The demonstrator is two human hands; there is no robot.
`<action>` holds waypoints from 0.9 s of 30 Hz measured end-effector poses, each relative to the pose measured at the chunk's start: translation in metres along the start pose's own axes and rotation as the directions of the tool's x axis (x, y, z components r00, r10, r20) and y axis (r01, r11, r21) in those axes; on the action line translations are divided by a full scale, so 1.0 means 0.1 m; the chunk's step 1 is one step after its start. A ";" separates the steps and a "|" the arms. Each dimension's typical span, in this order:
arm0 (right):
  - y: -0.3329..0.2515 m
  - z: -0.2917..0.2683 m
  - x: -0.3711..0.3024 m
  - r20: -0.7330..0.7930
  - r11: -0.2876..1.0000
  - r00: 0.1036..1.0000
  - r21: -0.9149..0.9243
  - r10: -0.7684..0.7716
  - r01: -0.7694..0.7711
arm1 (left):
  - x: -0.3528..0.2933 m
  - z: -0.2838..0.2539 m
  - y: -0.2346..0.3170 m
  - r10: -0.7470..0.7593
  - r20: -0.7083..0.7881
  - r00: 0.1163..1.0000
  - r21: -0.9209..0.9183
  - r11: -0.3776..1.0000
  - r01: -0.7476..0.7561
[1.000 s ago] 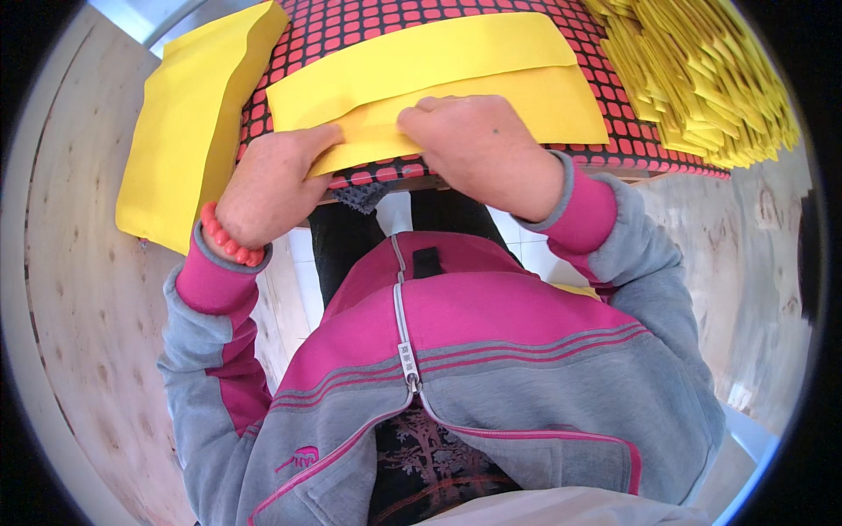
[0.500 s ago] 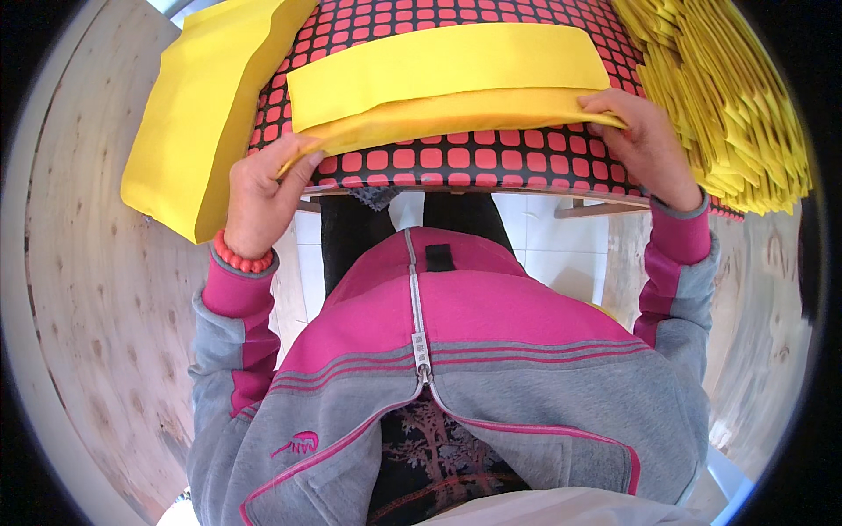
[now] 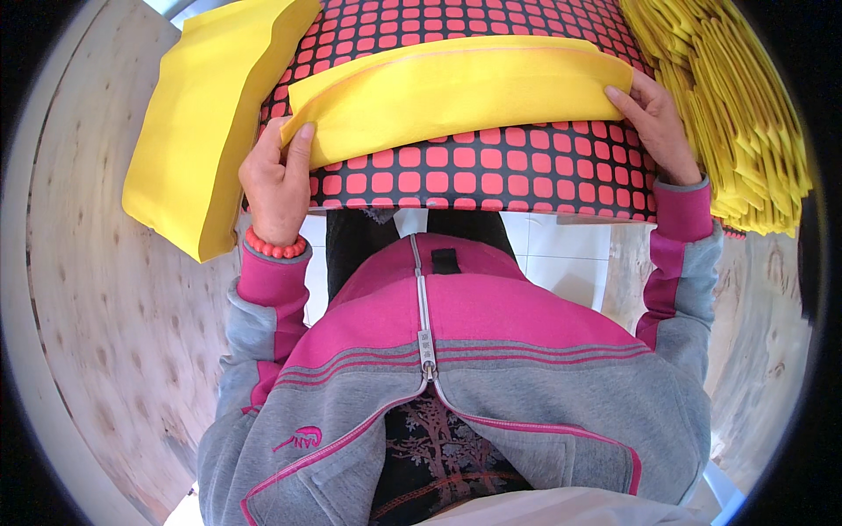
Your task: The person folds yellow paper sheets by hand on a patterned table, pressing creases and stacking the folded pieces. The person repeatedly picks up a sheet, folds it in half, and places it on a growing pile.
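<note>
A long strip of yellow cloth (image 3: pixel 465 88) lies folded lengthwise across the table, with a thin edge of its lower layer showing along the far side. My left hand (image 3: pixel 277 180), with a red bead bracelet at its wrist, pinches the strip's left end between thumb and fingers. At the right end my right hand (image 3: pixel 656 123) grips the cloth's corner, thumb on top and fingers mostly hidden behind it. The strip spans the distance between both hands.
The table has a black cover with red squares (image 3: pixel 478 182). Left of my left hand lies a stack of flat yellow cloth (image 3: pixel 206 131). At the right, many folded yellow pieces (image 3: pixel 745 123) are piled close beside my right hand. Wooden boards (image 3: pixel 105 289) flank both sides.
The strip's near flap, low and curled before, now lies folded up over most of the strip. My left hand has shifted slightly right, and my right hand slightly up and right.
</note>
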State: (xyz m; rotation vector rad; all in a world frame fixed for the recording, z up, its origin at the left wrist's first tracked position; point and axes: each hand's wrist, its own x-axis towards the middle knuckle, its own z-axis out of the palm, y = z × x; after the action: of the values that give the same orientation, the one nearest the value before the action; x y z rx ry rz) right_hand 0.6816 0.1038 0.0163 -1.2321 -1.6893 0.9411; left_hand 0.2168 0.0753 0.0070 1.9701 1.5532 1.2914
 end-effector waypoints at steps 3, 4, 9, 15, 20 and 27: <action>0.05 0.04 0.05 -0.032 0.989 0.998 -0.138 -0.049 0.044 | 0.04 0.04 0.01 0.089 -0.043 0.995 0.080 0.993 -0.085; 0.05 0.05 0.05 -0.045 0.983 0.997 -0.180 -0.058 0.049 | 0.05 0.04 0.02 0.076 -0.045 0.996 0.089 0.993 -0.072; 0.01 0.11 0.02 -0.112 0.950 0.992 -0.310 -0.059 0.022 | 0.10 0.09 0.03 0.055 -0.048 0.997 0.120 0.992 -0.049; -0.03 0.19 0.03 -0.208 0.897 0.977 -0.439 -0.051 -0.047 | 0.12 0.14 0.01 0.039 -0.064 0.997 0.286 0.958 -0.019; -0.01 0.25 0.02 -0.299 0.887 0.948 -0.459 -0.106 -0.045 | 0.13 0.15 -0.02 0.082 -0.064 0.995 0.370 0.928 -0.053; -0.01 0.26 -0.02 -0.320 0.919 0.944 -0.391 -0.084 -0.051 | 0.16 0.17 -0.05 0.050 -0.091 0.995 0.367 0.930 -0.013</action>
State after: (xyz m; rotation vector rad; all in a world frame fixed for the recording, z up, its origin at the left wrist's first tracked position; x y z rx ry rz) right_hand 0.6581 0.0991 0.0068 -1.5393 -1.6542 0.3524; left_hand 0.2276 0.0958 0.0010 2.1835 1.9369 1.1950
